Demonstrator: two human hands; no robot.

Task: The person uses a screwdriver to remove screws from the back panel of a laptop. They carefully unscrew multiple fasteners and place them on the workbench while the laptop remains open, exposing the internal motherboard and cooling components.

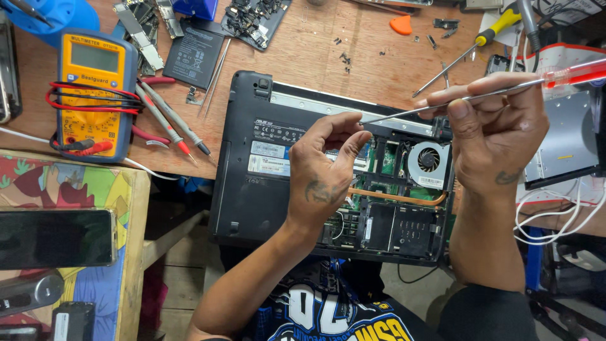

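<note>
The right hand (499,136) pinches a red-handled screwdriver (480,96) level, its tip just beside the left hand's (325,170) fingers (353,142), narrowed as if steadying something tiny. Below both lies the opened laptop (252,196), overhanging the bench (315,57).
</note>
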